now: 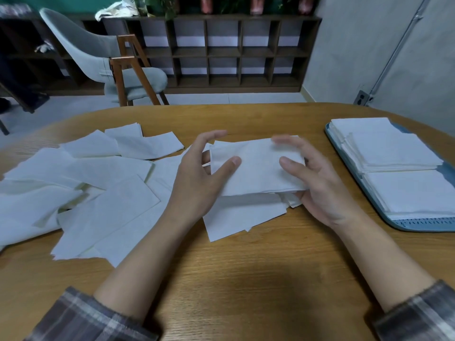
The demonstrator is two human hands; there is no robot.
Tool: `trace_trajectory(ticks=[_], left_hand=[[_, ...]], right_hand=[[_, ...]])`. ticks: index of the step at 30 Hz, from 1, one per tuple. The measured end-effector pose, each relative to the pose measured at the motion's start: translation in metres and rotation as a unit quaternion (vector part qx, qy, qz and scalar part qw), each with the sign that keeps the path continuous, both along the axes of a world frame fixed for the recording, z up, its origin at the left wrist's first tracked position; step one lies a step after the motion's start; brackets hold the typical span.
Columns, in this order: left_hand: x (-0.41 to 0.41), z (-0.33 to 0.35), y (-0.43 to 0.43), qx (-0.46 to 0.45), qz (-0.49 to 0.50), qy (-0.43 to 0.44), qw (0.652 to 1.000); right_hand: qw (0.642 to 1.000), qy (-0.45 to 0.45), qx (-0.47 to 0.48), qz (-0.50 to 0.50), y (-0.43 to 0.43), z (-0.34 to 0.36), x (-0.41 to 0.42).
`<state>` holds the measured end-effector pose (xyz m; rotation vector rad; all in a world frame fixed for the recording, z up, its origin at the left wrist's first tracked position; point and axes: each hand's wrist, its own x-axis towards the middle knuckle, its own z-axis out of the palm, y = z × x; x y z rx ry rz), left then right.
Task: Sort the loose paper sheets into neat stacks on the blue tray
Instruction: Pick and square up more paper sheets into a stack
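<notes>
- the bundle of sheets [256, 168] is held up just above the worktop [246, 279], in the middle, between my two hands. it sits over a few strays still lying flat.
- i judge it very light, thin and floppy. a single sheet will sag and slide off its neighbours, so the bundle wants holding at both short ends, with a thumb on top and fingers underneath.
- the left hand [204, 168] takes the left end. its thumb lies on the top sheet and its fingers [213, 134] reach along the far edge, a little spread.
- the right hand [317, 183] takes the right end, thumb pressed on top and fingers curled under the near corner. its upper fingers are blurred, so i cannot tell exactly how they lie.
- the edges look nearly square. i'd tap them level before carrying the bundle, since a loose hold could fan it out.
- the loose sheets [86, 188] lie overlapped and crooked on the left of the worktop. i'd lift them by a corner rather than drag them.
- the blue tray [418, 226] is well to the right and already carries neat stacks [394, 153].
</notes>
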<state>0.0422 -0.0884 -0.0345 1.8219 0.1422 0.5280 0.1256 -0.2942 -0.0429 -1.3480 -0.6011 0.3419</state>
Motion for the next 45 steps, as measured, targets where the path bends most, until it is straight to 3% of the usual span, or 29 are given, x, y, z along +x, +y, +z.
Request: trace_trajectory(ticks=[3, 6, 9, 13, 25, 33, 38, 42, 45], left_hand=[[0.003, -0.010, 0.002, 0.084, 0.021, -0.014, 0.996], [0.004, -0.013, -0.001, 0.221, 0.056, -0.072, 0.971], [0.002, -0.014, -0.005, 0.266, -0.045, -0.118, 0.956], [0.000, -0.024, -0.007, 0.376, -0.203, 0.054, 0.903], [-0.001, -0.027, -0.015, 0.424, -0.171, 0.066, 0.887], [0.000, -0.032, -0.018, 0.384, -0.183, 0.031, 0.904], [-0.006, -0.015, -0.013, 0.230, -0.202, 0.036, 0.951], [-0.007, -0.006, -0.007, 0.088, -0.234, 0.064, 0.966], [-0.006, 0.000, -0.002, 0.035, -0.222, 0.049, 0.973]], right_hand=[[0.992, -0.070, -0.089, -0.053, -0.002, -0.006, 0.004], [0.971, -0.124, -0.150, -0.140, -0.002, -0.007, 0.006], [0.962, -0.125, -0.151, -0.189, -0.003, -0.010, 0.010], [0.956, -0.134, -0.147, -0.214, -0.004, -0.010, 0.010], [0.957, -0.136, -0.144, -0.212, -0.004, -0.011, 0.010], [0.958, -0.137, -0.149, -0.204, -0.003, -0.012, 0.010], [0.959, -0.134, -0.158, -0.194, -0.003, -0.013, 0.011], [0.961, -0.142, -0.151, -0.182, -0.004, -0.012, 0.010], [0.971, -0.143, -0.127, -0.145, -0.004, -0.008, 0.008]])
